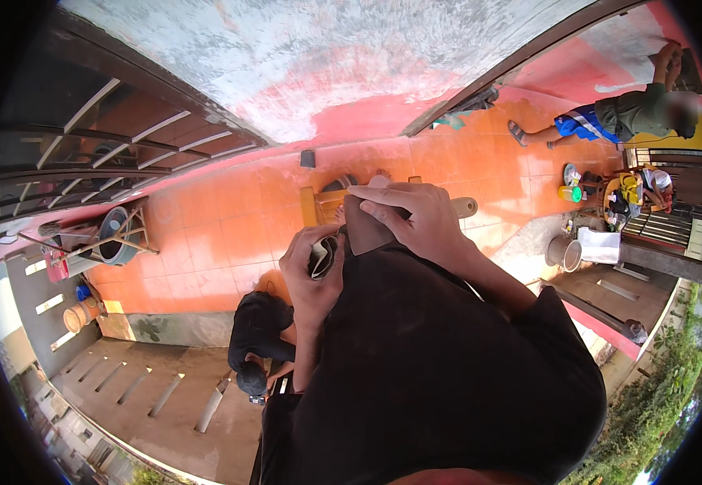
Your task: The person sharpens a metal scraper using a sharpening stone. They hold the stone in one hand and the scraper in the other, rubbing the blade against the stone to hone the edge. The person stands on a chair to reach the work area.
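Note:
My right hand point(423, 214) is closed round a putty knife, its fingers stretched along the flat brown-grey blade point(369, 232). The rounded brown handle end point(467, 208), with a hole in it, sticks out past the knuckles. My left hand point(306, 271) grips a curled piece of sheet point(322, 257), dark outside and pale inside; its exact kind is unclear. That piece lies close to the blade's left edge, in front of my dark shirt. Below the hands, yellow wooden parts point(310, 207) and part of my feet show.
A person in dark clothes point(260, 335) bends at lower left. Another person point(609, 121) works at the right wall. A patchy pink-and-white wall point(326, 65) rises ahead over orange tiles point(213, 242). A dark basin point(116, 234) stands left; a metal pot point(564, 253) sits right.

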A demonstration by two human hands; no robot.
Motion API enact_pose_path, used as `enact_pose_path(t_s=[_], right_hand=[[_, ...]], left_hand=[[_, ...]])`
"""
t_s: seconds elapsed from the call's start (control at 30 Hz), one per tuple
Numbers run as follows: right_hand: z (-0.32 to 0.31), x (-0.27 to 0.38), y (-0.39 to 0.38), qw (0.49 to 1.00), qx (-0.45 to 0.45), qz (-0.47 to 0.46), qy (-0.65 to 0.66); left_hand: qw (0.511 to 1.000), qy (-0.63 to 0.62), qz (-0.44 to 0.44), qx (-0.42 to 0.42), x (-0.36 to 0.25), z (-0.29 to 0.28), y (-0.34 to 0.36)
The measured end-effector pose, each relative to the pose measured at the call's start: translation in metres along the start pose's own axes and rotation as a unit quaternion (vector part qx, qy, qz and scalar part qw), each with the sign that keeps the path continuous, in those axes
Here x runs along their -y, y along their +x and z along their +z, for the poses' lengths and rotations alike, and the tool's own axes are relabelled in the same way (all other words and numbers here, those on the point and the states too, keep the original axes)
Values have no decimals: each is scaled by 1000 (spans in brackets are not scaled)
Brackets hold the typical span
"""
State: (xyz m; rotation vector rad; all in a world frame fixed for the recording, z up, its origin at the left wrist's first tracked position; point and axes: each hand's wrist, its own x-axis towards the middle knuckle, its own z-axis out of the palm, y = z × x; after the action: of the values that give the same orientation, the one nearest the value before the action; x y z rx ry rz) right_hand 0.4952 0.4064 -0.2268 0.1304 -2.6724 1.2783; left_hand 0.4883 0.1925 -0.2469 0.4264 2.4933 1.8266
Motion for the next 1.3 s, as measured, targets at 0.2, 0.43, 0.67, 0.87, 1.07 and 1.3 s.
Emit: enact_pose_path(t_s=[0.2, 0.43, 0.67, 0.87, 1.07, 1.3], right_hand=[[-4, 8, 8, 1000, -9, -1, -3], [4, 8, 9, 1000, 13, -6, -5], [6, 3, 6, 999, 17, -15, -30], [8, 4, -4, 998, 16, -12, -65], [5, 4, -4, 999, -17, -5, -42], [-11, 10, 6, 995, 30, 10, -100]], left_hand=[[999, 10, -45, 5, -6, -8, -7], [997, 15, -69, -20, -5, -9, -12], [999, 12, -40, -21, 0, -8, -14], [998, 7, -65, -25, -7, -6, -12], [998, -2, -58, 1, -11, -10, -11], [989, -23, 119, 84, -37, 4, -8]])
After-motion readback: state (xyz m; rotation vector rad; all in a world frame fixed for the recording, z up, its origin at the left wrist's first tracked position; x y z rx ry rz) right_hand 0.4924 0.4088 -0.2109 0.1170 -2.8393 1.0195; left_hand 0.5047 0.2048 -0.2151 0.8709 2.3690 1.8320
